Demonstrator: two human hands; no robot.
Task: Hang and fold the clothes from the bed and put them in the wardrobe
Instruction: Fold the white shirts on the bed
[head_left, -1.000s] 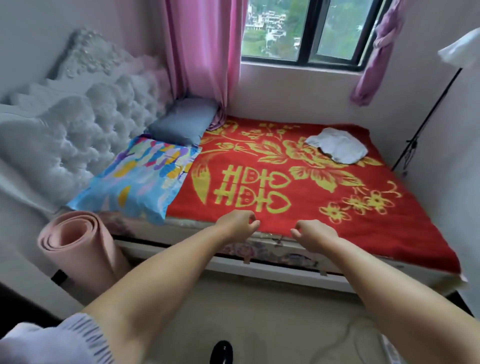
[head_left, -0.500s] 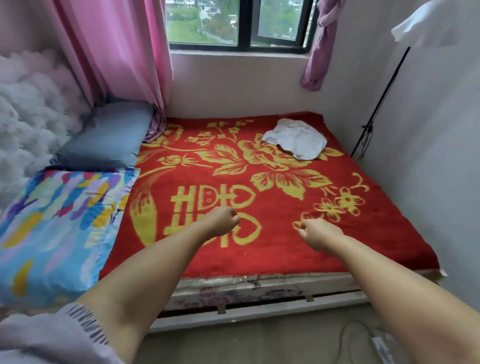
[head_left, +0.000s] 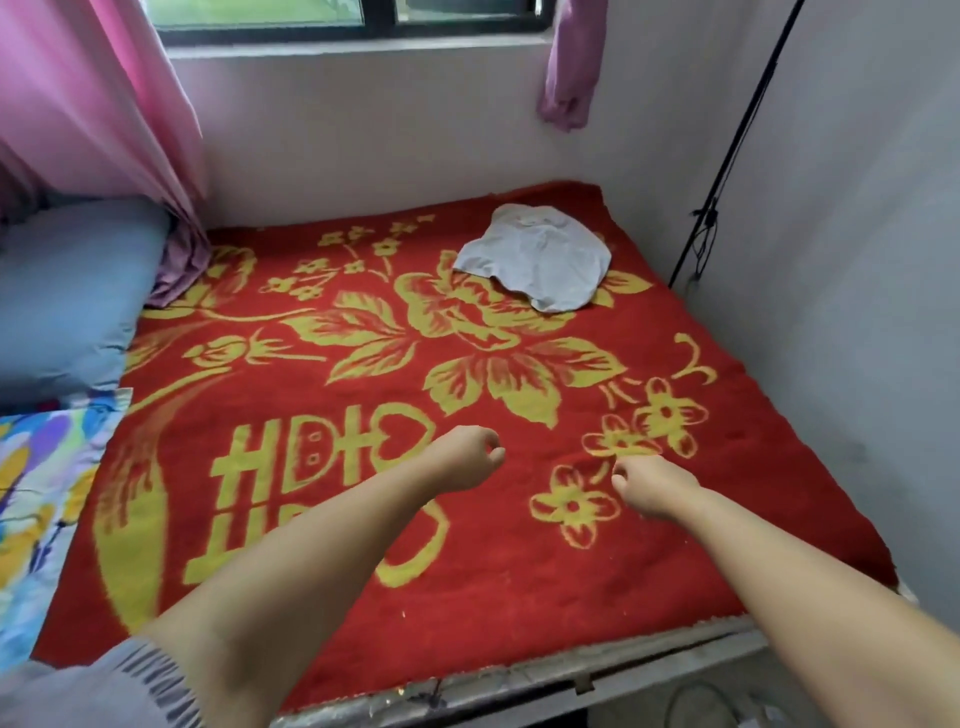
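A crumpled white garment (head_left: 540, 257) lies near the far right corner of the bed, on a red blanket with yellow flowers (head_left: 363, 545). Both my arms stretch out over the blanket's near half. My left hand (head_left: 462, 457) is loosely curled and holds nothing. My right hand (head_left: 644, 483) is also loosely curled and empty. Both hands hover well short of the garment, about half a bed length away. The wardrobe is out of view.
A grey-blue pillow (head_left: 67, 291) and a colourful patterned pillow (head_left: 36, 493) lie on the left. A pink curtain (head_left: 98, 98) hangs at the far left, a purple one (head_left: 571, 62) by the window. A black stand (head_left: 727, 156) leans in the right corner beside the wall.
The view has moved closer over the bed and tilted down. Both arms have reached further across the blanket toward the white garment. The hands stay loosely curled and empty.
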